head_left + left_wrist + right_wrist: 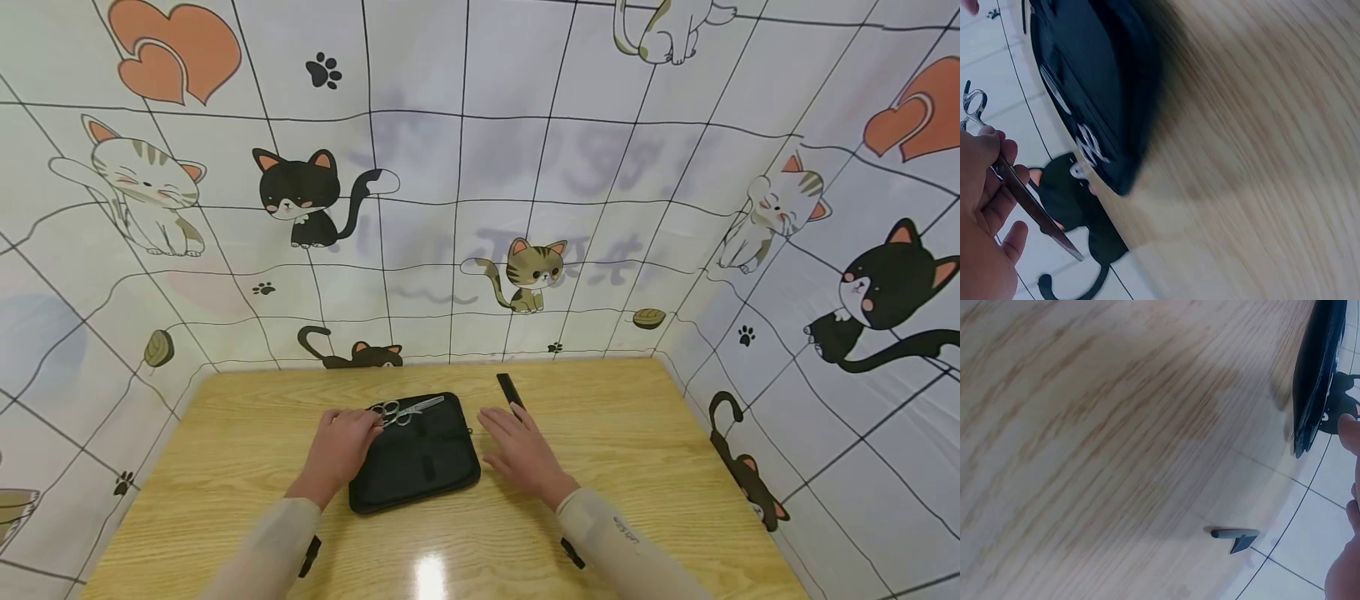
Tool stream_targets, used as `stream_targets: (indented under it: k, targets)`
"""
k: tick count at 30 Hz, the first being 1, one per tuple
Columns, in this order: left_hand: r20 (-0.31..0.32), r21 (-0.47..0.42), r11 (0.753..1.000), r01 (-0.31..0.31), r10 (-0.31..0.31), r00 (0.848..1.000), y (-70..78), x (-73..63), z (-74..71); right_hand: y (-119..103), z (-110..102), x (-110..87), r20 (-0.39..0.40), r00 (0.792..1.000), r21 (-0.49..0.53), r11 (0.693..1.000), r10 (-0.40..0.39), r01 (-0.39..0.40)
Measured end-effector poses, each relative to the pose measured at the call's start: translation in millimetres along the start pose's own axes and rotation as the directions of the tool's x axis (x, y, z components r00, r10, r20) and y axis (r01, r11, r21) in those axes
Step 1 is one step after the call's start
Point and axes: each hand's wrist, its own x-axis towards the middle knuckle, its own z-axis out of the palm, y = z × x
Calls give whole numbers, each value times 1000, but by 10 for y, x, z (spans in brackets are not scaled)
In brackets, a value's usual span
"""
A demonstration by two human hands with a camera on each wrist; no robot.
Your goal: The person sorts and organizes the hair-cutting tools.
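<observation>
My left hand (pixel 341 446) is over the left edge of a flat black zip case (pixel 431 492). In the left wrist view its thumb and fingers pinch a pair of metal scissors (pixel 1035 209), finger rings up and blades pointing down. Another pair of silver scissors (pixel 426 406), with what look like toothed blades, is at the far end of the case. My right hand (pixel 525 450) hovers to the right of the case, fingers extended, holding nothing. Beyond its fingertips a narrow black strip, perhaps a comb (pixel 507 387), lies on the table, partly hidden by the hand.
The light wooden table (pixel 615 500) meets cloth walls (pixel 465 167) printed with cats and grid lines at its back and sides. Dark bands are around both forearms. In the right wrist view a short dark piece (pixel 1236 536) lies near the table's edge.
</observation>
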Motion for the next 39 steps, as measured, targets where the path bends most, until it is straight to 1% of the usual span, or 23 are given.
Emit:
stream_targets:
  k: [6,10,15,19,23,26,29,34,39]
  targets:
    - [4,-16,998,-56,56,998,214,84,36,-63,-6,63,-63,996,-12,998,-58,58]
    - [18,-40,996,-83,83,996,344,121,54,-108,-16,111,-88,992,-33,996,-89,87]
    - [78,-72,995,-75,80,994,486,169,64,-169,-36,169,-111,988,-43,994,-109,105]
    - [121,-107,992,-60,73,990,579,199,71,-199,-43,189,-95,990,-63,994,-100,95]
    - [148,-117,991,-65,82,986,638,214,99,-200,-24,202,-116,986,-98,989,-123,111]
    - [172,-113,991,-74,93,981,674,224,129,-193,-8,214,-156,976,-118,984,-154,136]
    - [201,-131,989,-75,101,974,718,234,136,-194,-1,223,-173,970,-129,980,-173,151]
    - [244,-161,984,-77,115,963,767,254,152,-200,6,243,-182,964,-133,976,-195,172]
    - [279,-163,982,-93,136,951,799,259,163,-210,5,256,-168,962,-152,970,-215,190]
